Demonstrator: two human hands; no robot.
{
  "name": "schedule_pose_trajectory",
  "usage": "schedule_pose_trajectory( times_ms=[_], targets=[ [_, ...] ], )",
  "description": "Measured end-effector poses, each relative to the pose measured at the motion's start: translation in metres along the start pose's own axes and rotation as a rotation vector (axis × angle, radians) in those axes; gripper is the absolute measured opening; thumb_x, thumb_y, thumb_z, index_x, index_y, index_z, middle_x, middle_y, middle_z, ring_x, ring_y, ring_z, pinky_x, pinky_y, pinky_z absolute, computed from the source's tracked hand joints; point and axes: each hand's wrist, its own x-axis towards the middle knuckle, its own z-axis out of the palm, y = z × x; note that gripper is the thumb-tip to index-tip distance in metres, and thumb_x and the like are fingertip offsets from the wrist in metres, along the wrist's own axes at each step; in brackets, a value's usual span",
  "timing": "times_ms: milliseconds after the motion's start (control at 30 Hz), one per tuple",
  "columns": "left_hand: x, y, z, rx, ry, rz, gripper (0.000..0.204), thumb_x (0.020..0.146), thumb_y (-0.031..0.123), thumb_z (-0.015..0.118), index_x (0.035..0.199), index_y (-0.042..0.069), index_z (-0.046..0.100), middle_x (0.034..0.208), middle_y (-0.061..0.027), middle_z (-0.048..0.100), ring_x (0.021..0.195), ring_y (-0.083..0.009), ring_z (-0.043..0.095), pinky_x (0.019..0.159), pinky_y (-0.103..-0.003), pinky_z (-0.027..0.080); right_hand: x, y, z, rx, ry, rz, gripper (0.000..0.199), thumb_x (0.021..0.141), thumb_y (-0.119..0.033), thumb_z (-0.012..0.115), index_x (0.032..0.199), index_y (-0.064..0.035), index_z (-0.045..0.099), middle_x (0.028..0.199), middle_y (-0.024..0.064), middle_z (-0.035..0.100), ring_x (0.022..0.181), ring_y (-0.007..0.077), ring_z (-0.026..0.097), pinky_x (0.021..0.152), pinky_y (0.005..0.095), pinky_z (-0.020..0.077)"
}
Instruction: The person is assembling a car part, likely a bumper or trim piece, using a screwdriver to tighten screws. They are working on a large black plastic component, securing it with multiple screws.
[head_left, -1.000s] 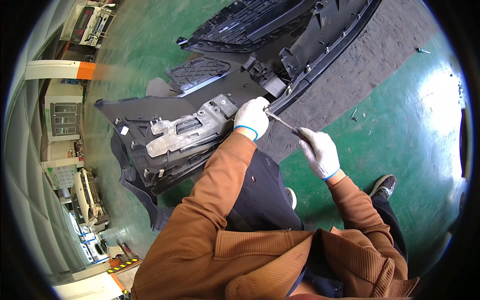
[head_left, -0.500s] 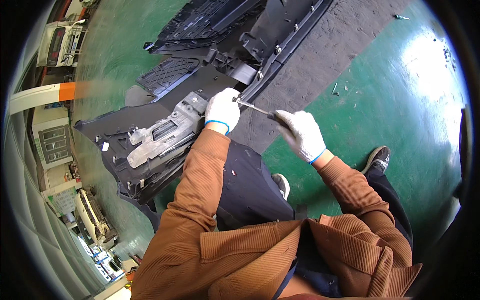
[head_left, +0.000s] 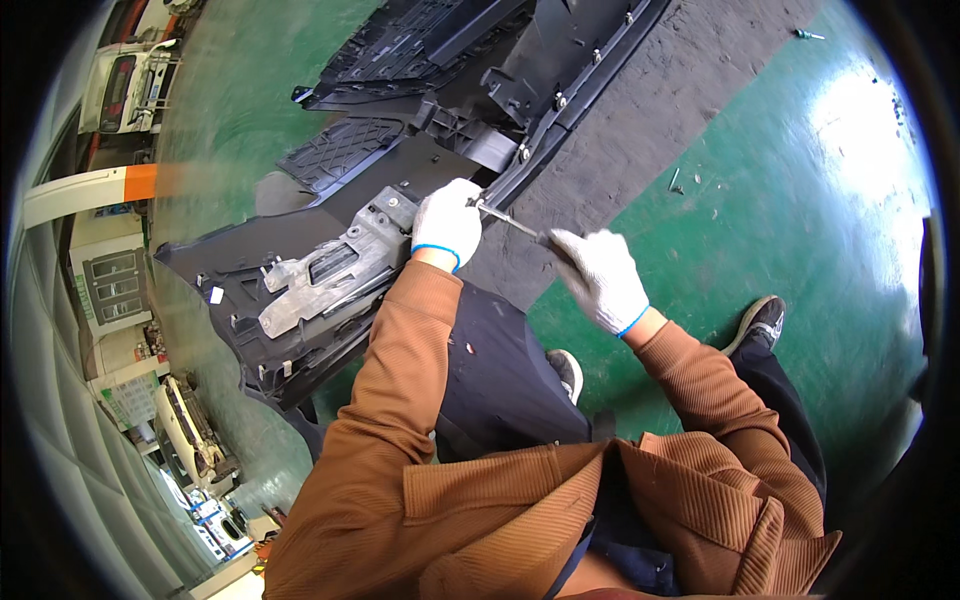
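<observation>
A large black plastic car bumper (head_left: 350,160) stretches from the upper middle to the lower left. My left hand (head_left: 447,222), in a white knitted glove, is closed over its near edge. Beside those fingers is the tip of a screwdriver (head_left: 512,222) with a thin metal shaft; the exact contact at the tip is hidden. My right hand (head_left: 602,278), gloved too, is wrapped round the tool's dark handle end. A grey metal bracket (head_left: 335,262) lies along the bumper, left of my left hand.
Bolts (head_left: 560,101) line the bumper's long edge. A dark mat (head_left: 640,130) lies on the green floor (head_left: 700,260). A green-handled tool (head_left: 808,35) and a small pin-like piece (head_left: 674,180) lie on the floor. My shoes (head_left: 757,325) are close by.
My right hand has turned a little on the handle and shifted slightly down, tilting the shaft a bit. My left hand stays at the same spot on the bumper edge.
</observation>
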Motion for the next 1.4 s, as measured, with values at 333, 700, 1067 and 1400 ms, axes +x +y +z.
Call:
schedule_pose_trajectory(
  times_ms=[333,700,1067,1400],
  targets=[
    [0.003,0.007,-0.001,0.041,-0.033,-0.048,0.022,0.088,0.011,0.061,0.106,0.008,0.073,0.104,-0.0194,0.074,0.102,-0.0418,0.069,0.090,-0.048,0.055,-0.007,0.006,0.025,0.717,0.034,0.444,0.033,0.103,-0.023,0.067,0.132,-0.0057,0.065,0.079,0.0070,0.059,0.063,0.0208,0.053,0.063,0.0374,0.0463],
    [0.004,0.020,-0.004,-0.007,0.010,-0.026,0.018,0.091,0.013,0.059,0.102,0.010,0.074,0.102,-0.0227,0.074,0.101,-0.0451,0.070,0.087,-0.052,0.056,-0.012,-0.006,0.020,1.620,-0.103,0.947,0.035,0.108,-0.035,0.060,0.123,-0.0036,0.066,0.065,-0.0029,0.044,0.057,0.0123,0.040,0.058,0.0317,0.0373],
    [0.002,0.008,0.000,-0.028,-0.017,-0.032,0.026,0.088,0.009,0.060,0.111,0.010,0.072,0.108,-0.0195,0.074,0.105,-0.0420,0.069,0.090,-0.047,0.055,-0.004,-0.005,0.015,0.597,0.114,0.428,0.037,0.103,-0.023,0.066,0.135,-0.0045,0.065,0.084,0.0057,0.065,0.069,0.0231,0.057,0.072,0.0401,0.0488],
    [0.003,0.010,0.005,-0.094,0.059,-0.004,0.030,0.091,0.010,0.057,0.115,0.010,0.075,0.110,-0.0216,0.074,0.107,-0.0441,0.069,0.093,-0.050,0.055,-0.008,0.004,0.015,1.221,0.004,0.851,0.034,0.103,-0.018,0.066,0.134,-0.0023,0.064,0.087,0.0016,0.062,0.069,0.0108,0.056,0.069,0.0309,0.0488]
  ],
)
